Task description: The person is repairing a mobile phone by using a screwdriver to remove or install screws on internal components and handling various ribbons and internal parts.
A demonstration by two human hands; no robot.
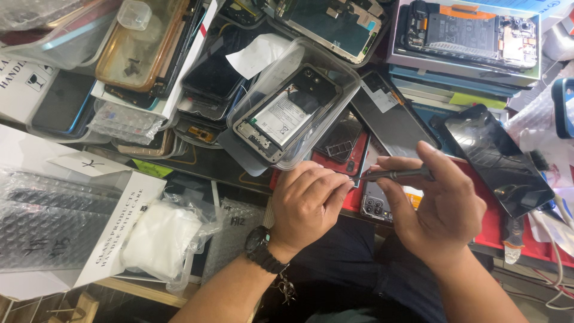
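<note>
My right hand [439, 203] grips a thin dark screwdriver [397, 174] that points left toward my left hand [308, 203]. My left hand, with a black watch [261, 249] on its wrist, is closed with its fingertips pinched at the tool's tip; what it pinches is too small to tell. Under both hands lies a phone back [373, 206] with camera holes on a red mat [499, 230]. Just beyond the hands, a clear plastic tub [332, 66] holds an opened phone [286, 116] with its battery showing.
Stacked phone screens, frames and cases crowd the bench at the back. A black screen [499, 158] lies at the right. A tray with an opened phone [469, 36] sits top right. Bubble-wrapped parcels [48, 221] and a white box [119, 227] fill the left.
</note>
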